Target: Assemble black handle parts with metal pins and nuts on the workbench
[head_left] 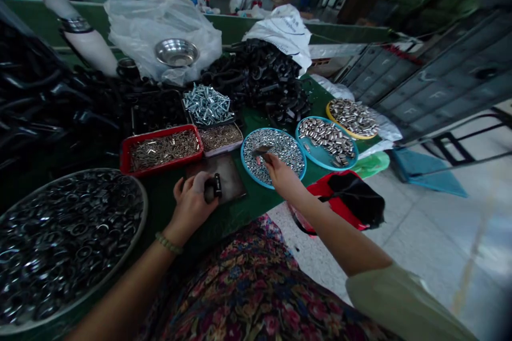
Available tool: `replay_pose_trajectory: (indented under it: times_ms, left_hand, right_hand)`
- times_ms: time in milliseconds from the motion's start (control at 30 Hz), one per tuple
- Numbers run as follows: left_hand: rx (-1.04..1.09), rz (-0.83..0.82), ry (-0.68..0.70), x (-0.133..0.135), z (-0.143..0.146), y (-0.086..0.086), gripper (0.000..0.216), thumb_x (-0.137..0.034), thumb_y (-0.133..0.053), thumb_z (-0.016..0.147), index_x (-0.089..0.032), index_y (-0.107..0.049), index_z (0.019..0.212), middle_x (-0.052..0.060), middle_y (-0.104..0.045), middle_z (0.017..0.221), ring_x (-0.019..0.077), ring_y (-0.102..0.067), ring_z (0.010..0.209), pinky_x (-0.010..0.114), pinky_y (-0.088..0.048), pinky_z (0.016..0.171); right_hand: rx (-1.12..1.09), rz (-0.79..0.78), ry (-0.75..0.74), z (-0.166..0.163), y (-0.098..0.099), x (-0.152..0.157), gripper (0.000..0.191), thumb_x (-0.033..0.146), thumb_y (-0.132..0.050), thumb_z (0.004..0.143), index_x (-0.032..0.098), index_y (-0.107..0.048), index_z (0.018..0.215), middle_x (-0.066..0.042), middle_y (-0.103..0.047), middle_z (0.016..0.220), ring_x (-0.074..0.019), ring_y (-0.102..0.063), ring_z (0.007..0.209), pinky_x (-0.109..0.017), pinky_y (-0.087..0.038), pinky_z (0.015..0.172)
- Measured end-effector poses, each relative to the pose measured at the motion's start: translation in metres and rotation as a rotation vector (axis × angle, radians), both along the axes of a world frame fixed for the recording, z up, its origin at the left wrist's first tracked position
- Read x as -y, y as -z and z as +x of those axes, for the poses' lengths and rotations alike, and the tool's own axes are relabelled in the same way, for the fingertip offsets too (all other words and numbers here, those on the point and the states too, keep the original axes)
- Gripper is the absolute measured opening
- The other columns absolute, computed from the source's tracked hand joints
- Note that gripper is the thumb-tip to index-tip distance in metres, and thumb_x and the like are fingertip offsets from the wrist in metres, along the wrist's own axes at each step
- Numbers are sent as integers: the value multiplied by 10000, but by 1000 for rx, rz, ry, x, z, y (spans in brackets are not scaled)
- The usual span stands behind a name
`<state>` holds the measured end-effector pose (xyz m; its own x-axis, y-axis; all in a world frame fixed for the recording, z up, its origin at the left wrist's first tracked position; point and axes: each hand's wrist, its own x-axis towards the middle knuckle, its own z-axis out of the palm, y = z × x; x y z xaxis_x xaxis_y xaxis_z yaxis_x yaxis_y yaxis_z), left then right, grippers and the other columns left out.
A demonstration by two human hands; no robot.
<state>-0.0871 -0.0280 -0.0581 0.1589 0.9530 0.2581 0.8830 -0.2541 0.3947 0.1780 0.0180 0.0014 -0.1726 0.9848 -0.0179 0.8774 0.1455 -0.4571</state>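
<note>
My left hand [194, 202] has its fingers closed round a small black metal part [217, 185], over a flat metal plate [230, 173] on the green table. My right hand [276, 168] reaches over a round blue tray [245, 162] of small silvery pieces [286, 152] that look like nuts. Its fingers pinch a dark flat object [262, 150], whose exact kind I cannot make out. Behind my left hand lie a red tray [127, 157] of thin metal pins [166, 148] and a box of small brownish pieces [220, 137].
A large round tray [141, 205] of black rings stands at the left. Silvery screws [208, 104] and a heap of black parts [264, 74] lie behind. Metal cylinders fill a second blue tray [314, 157] and a yellow tray [362, 135]. A red and black bag [352, 200] hangs by the table edge.
</note>
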Motion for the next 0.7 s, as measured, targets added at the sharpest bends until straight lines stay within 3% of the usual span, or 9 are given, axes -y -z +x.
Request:
replay_pose_trajectory:
  times_ms: [133,233,333,400,467,533,600,700]
  left_hand:
    - [80,-5,-94,4,4,9,540,-297,-647,722,-202,-458,1219,104,-636,1186,297,-534,1161,504,-201,1099]
    - [100,-11,-88,4,4,10,538,-297,-647,720,-175,-474,1215,124,-618,1210,289,-530,1175,483,-224,1103]
    - [110,-26,-79,5,3,4,544,-279,-643,721,-177,-485,1231,121,-628,1182,281,-541,1153,483,-240,1103]
    - [108,-62,-24,5,3,-4,515,-253,-621,737,-222,-512,1240,95,-640,1170,285,-541,1147,526,-186,1123]
    - [155,-111,40,2,3,-12,454,-242,-596,752,-270,-572,1204,76,-634,1202,303,-519,1179,575,-93,1140]
    - [398,-194,46,-4,2,-21,386,-271,-581,760,-271,-626,1143,71,-628,1224,316,-496,1217,580,-81,1152]
    - [797,-332,11,-12,-1,-34,345,-347,-548,785,-240,-647,1098,81,-642,1192,315,-514,1208,557,-226,1132]
    - [1287,-571,19,-21,-4,-57,429,-455,-375,871,-207,-632,1108,92,-678,1069,297,-617,1054,507,-488,922]
  right_hand:
    - [-114,-51,-317,-37,-14,16,372,253,-380,973,229,-475,1331,-104,-607,1294,-225,-615,1126,-362,-478,926]
    - [-126,-19,-401,-61,-23,16,397,280,-357,984,228,-445,1368,-104,-620,1270,-228,-616,1118,-349,-478,913]
    - [-28,-96,-430,-65,-22,7,376,279,-360,986,186,-476,1332,-128,-676,1146,-251,-658,1007,-367,-489,862]
    - [22,-74,-377,-51,-17,3,372,291,-362,989,209,-467,1336,-119,-669,1161,-253,-653,1013,-366,-486,859]
    - [99,7,-228,-29,-10,0,396,312,-365,988,250,-426,1374,-109,-641,1203,-251,-647,1023,-355,-490,842]
    - [245,52,-31,-4,0,-2,436,335,-379,980,256,-395,1408,-125,-631,1179,-255,-664,950,-351,-502,781]
    - [373,63,91,21,10,-7,446,358,-400,971,233,-427,1398,-146,-625,1139,-256,-664,895,-356,-503,755]
    - [415,90,162,59,17,-28,389,371,-393,973,202,-550,1287,-157,-608,1165,-261,-607,1037,-369,-476,864]
